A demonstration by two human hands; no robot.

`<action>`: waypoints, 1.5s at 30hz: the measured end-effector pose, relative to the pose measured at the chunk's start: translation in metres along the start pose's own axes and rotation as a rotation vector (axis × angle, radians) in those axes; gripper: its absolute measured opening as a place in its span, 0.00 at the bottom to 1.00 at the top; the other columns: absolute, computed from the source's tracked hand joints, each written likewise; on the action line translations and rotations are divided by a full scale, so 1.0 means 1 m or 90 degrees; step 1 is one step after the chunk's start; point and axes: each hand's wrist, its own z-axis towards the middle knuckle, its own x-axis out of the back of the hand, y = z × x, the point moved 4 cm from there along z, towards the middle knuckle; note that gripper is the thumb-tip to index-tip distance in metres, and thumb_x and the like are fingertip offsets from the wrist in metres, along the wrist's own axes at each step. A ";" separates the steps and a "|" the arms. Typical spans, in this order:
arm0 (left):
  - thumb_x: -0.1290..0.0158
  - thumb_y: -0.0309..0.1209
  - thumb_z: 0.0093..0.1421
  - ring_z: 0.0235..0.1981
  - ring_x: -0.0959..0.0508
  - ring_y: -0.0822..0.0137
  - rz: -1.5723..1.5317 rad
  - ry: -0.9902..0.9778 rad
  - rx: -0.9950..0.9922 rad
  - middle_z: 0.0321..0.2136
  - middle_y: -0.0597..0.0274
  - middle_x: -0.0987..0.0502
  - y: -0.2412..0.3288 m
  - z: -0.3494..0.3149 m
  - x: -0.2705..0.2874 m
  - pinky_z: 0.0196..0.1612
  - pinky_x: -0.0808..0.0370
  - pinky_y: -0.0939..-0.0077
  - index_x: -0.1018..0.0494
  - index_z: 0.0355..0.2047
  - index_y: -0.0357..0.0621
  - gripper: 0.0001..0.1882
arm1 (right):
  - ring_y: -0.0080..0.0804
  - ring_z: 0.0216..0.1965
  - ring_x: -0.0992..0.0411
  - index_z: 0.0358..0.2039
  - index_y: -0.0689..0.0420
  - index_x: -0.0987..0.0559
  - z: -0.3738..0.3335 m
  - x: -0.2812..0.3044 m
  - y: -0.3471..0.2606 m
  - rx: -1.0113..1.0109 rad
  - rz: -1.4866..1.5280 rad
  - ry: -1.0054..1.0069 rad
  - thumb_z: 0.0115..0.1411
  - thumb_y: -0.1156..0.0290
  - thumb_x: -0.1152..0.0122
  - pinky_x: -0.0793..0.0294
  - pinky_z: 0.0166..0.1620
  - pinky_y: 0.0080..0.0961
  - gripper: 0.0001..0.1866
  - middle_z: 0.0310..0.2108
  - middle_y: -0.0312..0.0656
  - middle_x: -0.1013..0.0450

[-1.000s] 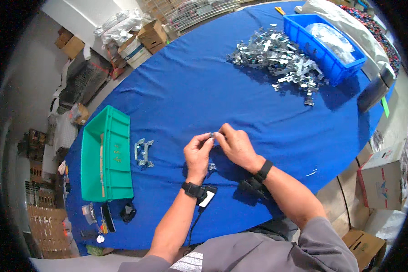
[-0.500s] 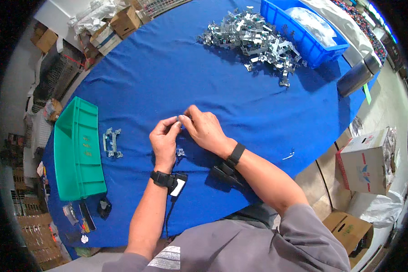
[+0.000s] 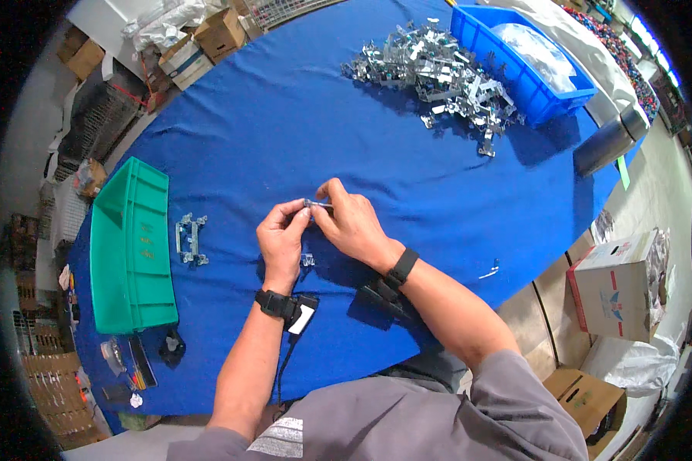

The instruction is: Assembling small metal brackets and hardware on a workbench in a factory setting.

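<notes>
Over the middle of the blue cloth, my left hand pinches a small dark metal part between thumb and fingertips. My right hand is closed beside it, its thumb and fingers on a thin, rod-like metal piece that points at the small part. Whether the two pieces touch cannot be made out. A small shiny metal bracket lies on the cloth just right of my left hand's heel. Farther left rests a larger metal frame piece.
A green plastic bin stands at the left. At the back right are a heap of metal brackets, a blue crate and a steel bottle. Small silvery pieces lie near the right edge. Cardboard boxes sit beyond the table.
The rod-like piece at my right fingertips now shows, and my right forefinger has lifted a little. Both hands stay in nearly the same place. The view has shifted slightly.
</notes>
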 end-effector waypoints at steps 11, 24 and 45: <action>0.44 0.20 0.60 0.33 0.23 0.76 -0.006 0.015 0.015 0.34 0.63 0.20 0.002 -0.001 0.000 0.39 0.24 0.81 0.22 0.39 0.34 0.07 | 0.53 0.22 0.26 0.36 0.63 0.31 -0.002 -0.001 0.000 0.028 0.003 0.028 0.61 0.70 0.42 0.31 0.25 0.44 0.10 0.20 0.54 0.28; 0.45 0.19 0.60 0.34 0.21 0.73 -0.018 0.015 0.022 0.34 0.60 0.19 -0.002 -0.001 -0.005 0.40 0.23 0.80 0.22 0.39 0.33 0.07 | 0.54 0.25 0.26 0.36 0.63 0.31 -0.004 0.003 0.002 0.010 0.009 0.025 0.63 0.66 0.44 0.31 0.28 0.45 0.12 0.20 0.52 0.28; 0.43 0.20 0.59 0.34 0.21 0.74 -0.036 0.013 0.004 0.34 0.61 0.19 0.001 -0.003 -0.002 0.41 0.24 0.81 0.22 0.40 0.34 0.08 | 0.56 0.25 0.26 0.34 0.60 0.31 -0.003 -0.001 0.000 0.018 0.006 0.008 0.65 0.62 0.46 0.30 0.28 0.51 0.12 0.20 0.53 0.27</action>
